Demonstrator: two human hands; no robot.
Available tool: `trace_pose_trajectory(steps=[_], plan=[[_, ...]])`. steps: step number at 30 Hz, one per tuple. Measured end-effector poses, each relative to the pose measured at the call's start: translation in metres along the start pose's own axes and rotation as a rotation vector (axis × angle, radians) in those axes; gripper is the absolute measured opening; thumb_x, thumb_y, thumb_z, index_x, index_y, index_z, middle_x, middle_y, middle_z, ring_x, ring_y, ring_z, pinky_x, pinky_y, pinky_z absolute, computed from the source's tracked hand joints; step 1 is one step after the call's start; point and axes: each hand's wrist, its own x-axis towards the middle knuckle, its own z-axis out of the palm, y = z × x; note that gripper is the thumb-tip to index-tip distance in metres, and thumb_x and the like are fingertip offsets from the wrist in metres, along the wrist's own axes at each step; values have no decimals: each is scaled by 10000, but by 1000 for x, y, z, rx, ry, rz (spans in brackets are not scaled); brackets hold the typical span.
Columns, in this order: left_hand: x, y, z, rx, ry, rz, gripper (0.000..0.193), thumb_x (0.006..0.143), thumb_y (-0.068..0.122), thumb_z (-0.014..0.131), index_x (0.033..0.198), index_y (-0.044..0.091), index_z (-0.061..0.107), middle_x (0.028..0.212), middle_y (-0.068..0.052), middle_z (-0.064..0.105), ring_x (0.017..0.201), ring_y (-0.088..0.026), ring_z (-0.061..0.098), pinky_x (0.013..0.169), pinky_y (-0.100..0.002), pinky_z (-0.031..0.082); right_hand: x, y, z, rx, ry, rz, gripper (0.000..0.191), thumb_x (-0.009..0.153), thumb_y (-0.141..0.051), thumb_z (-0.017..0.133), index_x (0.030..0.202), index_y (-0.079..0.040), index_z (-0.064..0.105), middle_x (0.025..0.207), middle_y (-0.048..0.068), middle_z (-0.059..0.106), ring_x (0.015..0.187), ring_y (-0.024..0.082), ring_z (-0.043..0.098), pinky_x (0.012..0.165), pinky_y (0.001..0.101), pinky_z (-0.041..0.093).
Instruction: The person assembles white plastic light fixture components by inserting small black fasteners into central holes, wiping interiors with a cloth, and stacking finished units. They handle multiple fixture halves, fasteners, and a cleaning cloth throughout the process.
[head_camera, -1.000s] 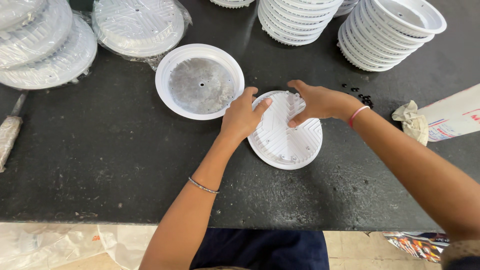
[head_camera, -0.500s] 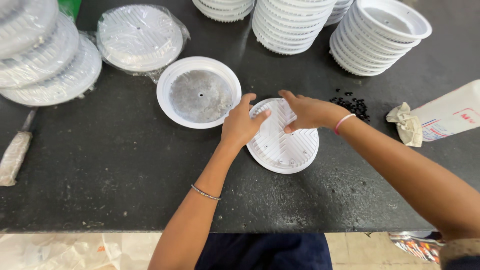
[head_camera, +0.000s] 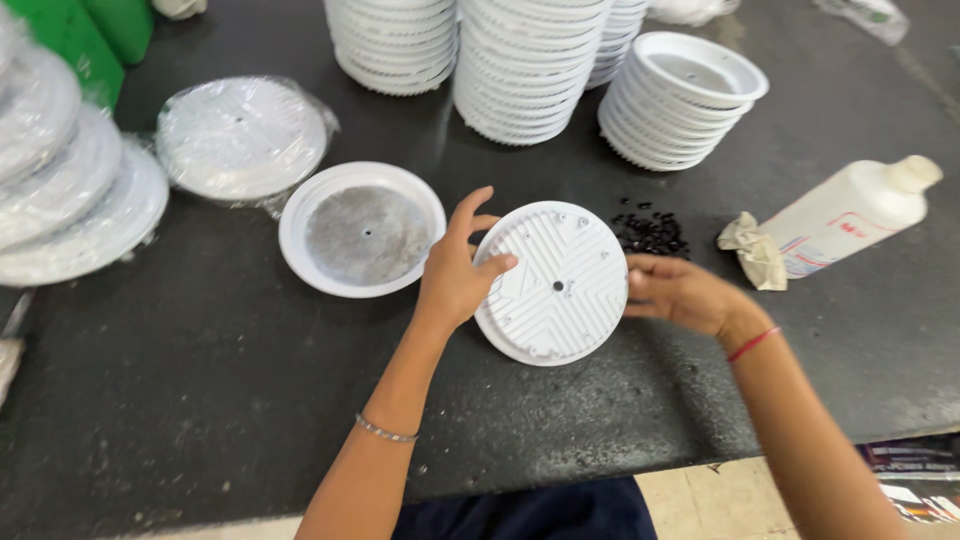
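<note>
A round white ribbed disc (head_camera: 555, 285) with a small centre hole is tilted up off the black worktop, its grooved face toward me. My left hand (head_camera: 455, 270) grips its left rim, thumb on the face. My right hand (head_camera: 680, 292) holds the right rim with its fingertips. To the left lies a shallow white round housing (head_camera: 300, 215) with a grey inner plate.
Stacks of white round housings (head_camera: 685, 95) stand at the back, with more stacks (head_camera: 520, 60) beside them. Wrapped discs (head_camera: 240, 135) lie at the left. Small black screws (head_camera: 650, 230), a crumpled rag (head_camera: 752, 250) and a white bottle (head_camera: 850, 215) sit to the right.
The disc lay flat under both hands; now it is lifted and tilted, with the hands moved out to opposite rims. The camera has come closer.
</note>
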Motion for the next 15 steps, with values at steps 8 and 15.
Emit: trace_pose_trajectory(steps=[8,15], plan=[[0,13,-15,-214,-93,268,907,828,74,796,1593,126,311,1432,-118,638,1072,-205,708,932,-345,567,-30,2,28,56,13,-244,322,944,-108,671,1258,-37,670,1129,57,743,1016,169,685,941,405,551],[7,0,-32,-15,304,394,850,944,174,780,1606,52,261,1550,-177,498,1254,-256,644,1030,-382,494,-53,-105,11,-823,715,-794,100,966,-72,763,1043,-64,700,933,57,691,833,127,583,732,280,488]])
